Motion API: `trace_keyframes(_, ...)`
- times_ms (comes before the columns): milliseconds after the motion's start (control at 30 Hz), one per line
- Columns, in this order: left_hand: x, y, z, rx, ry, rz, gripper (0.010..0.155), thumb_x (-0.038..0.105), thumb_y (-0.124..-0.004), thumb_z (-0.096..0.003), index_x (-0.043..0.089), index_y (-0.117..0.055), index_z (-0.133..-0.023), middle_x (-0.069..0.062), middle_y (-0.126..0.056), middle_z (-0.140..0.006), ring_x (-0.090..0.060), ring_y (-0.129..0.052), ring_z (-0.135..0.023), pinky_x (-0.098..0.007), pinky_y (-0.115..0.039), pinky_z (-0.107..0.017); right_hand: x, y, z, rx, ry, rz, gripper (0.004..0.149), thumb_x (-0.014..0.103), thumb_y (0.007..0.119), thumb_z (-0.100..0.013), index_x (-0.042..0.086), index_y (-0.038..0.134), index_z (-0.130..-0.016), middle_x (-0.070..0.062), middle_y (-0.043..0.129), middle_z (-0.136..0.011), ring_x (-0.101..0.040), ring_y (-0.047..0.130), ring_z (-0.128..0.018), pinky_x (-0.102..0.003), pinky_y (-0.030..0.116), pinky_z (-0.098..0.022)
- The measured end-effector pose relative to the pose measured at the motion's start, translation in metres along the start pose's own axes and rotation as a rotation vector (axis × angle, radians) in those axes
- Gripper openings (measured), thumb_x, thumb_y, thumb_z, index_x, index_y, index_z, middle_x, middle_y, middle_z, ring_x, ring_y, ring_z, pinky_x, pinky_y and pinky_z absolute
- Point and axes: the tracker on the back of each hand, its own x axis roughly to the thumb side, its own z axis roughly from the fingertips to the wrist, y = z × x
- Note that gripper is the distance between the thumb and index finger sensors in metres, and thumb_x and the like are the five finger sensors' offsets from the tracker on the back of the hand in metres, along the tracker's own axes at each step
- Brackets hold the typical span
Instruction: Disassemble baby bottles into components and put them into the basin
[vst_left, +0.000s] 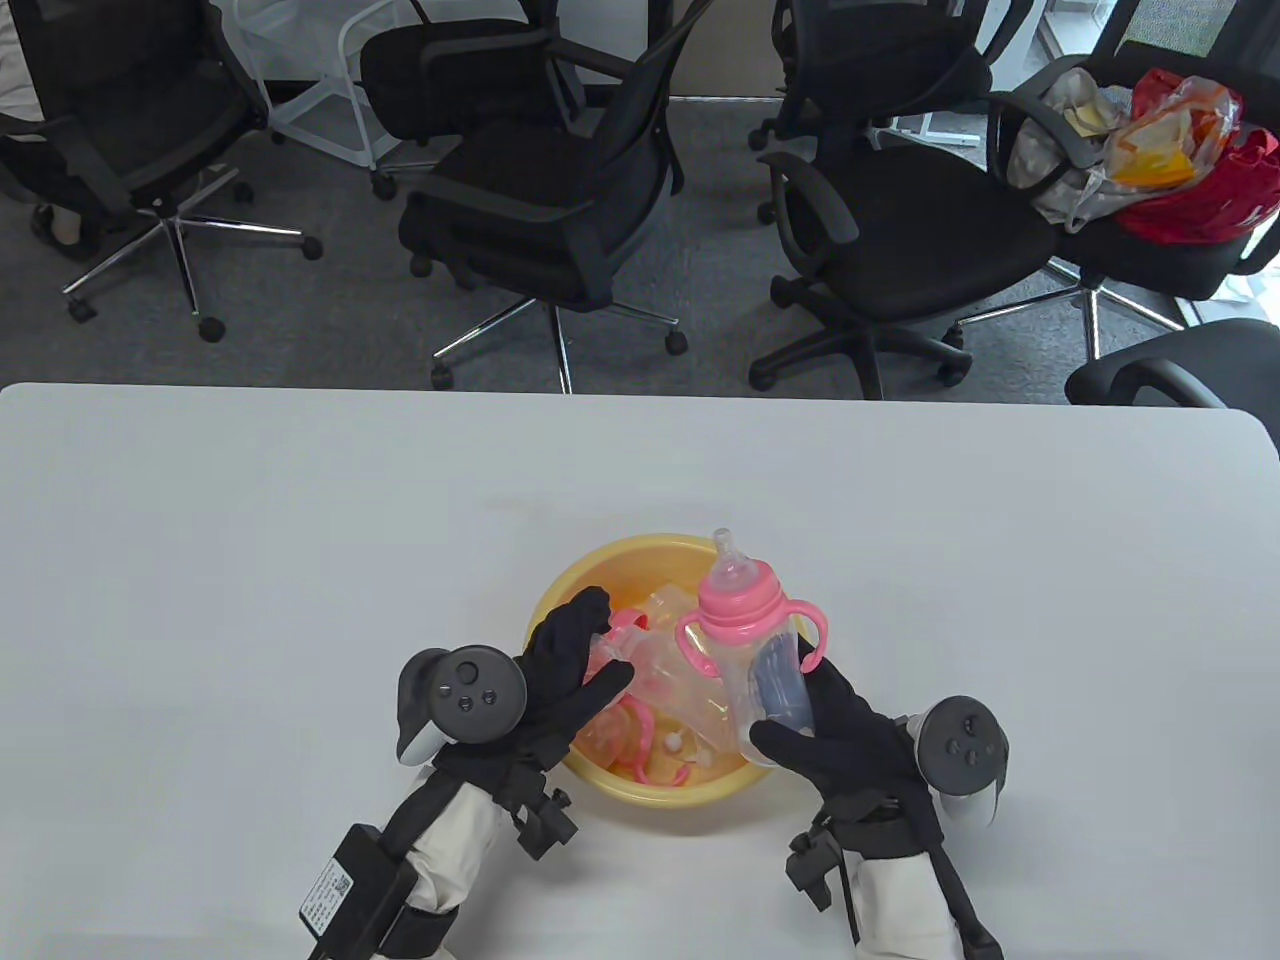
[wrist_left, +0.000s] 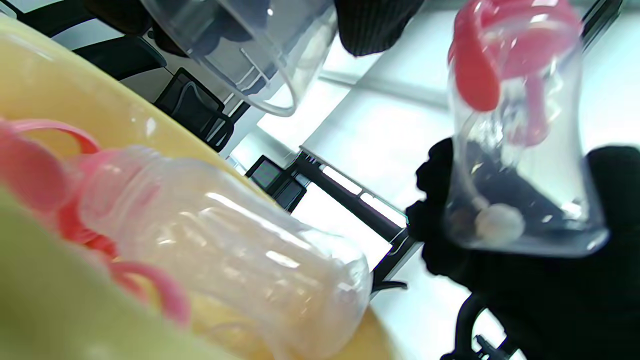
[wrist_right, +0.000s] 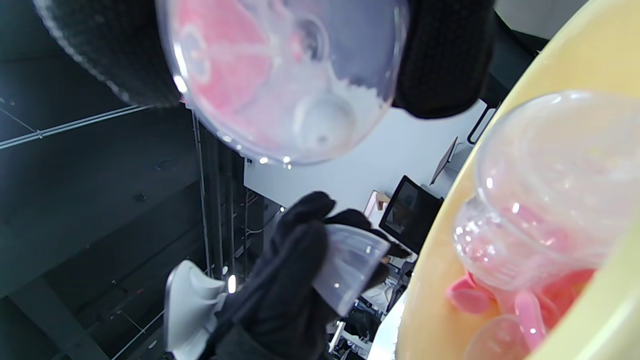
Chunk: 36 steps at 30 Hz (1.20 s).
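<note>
A yellow basin (vst_left: 640, 548) near the table's front edge holds a clear bottle body (wrist_left: 225, 250), pink handle rings and other loose parts. My right hand (vst_left: 785, 700) grips an assembled baby bottle (vst_left: 760, 660) upright above the basin's right rim. That bottle carries a pink collar with two handles and its nipple (vst_left: 728, 550). Its round base (wrist_right: 285, 75) fills the top of the right wrist view. Over the basin's left side, my left hand (vst_left: 607, 640) pinches a clear cap (wrist_right: 350, 272), which also shows in the left wrist view as a clear cap (wrist_left: 250, 50).
The white table (vst_left: 300, 550) stretches wide to the left, right and far side of the basin. Black office chairs (vst_left: 560, 200) stand on the carpet beyond the far edge. One chair at the far right carries bags (vst_left: 1180, 150).
</note>
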Motion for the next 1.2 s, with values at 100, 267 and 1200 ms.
trace_keyframes(100, -0.003, -0.007, -0.003, -0.054, 0.015, -0.053, 0.071, 0.03, -0.069, -0.0646, 0.0, -0.028, -0.115, -0.029, -0.051, -0.111, -0.054, -0.064, -0.098, -0.068, -0.059, -0.072, 0.0, 0.0, 0.0, 0.004, 0.0, -0.007, 0.091, 0.056, 0.078, -0.052, -0.002, 0.042, -0.113, -0.028, 0.06, -0.104, -0.049, 0.072, -0.079, -0.051, 0.077, -0.059)
trace_keyframes(267, -0.011, -0.016, -0.006, -0.124, 0.043, -0.077, 0.072, 0.029, -0.07, -0.0644, 0.0, -0.028, -0.115, -0.029, -0.051, -0.111, -0.054, -0.064, -0.099, -0.069, -0.058, -0.072, 0.001, 0.001, 0.0, 0.017, 0.001, -0.012, 0.091, 0.055, 0.078, -0.052, -0.002, 0.042, -0.113, -0.028, 0.06, -0.104, -0.05, 0.071, -0.08, -0.051, 0.078, -0.058)
trace_keyframes(1200, -0.018, -0.008, -0.005, -0.12, 0.048, -0.045, 0.074, 0.029, -0.071, -0.0635, 0.001, -0.027, -0.116, -0.032, -0.044, -0.114, -0.058, -0.055, -0.102, -0.069, -0.052, -0.074, 0.001, -0.002, 0.001, 0.01, 0.013, -0.029, 0.09, 0.056, 0.077, -0.053, -0.002, 0.041, -0.112, -0.029, 0.06, -0.103, -0.05, 0.071, -0.079, -0.051, 0.078, -0.058)
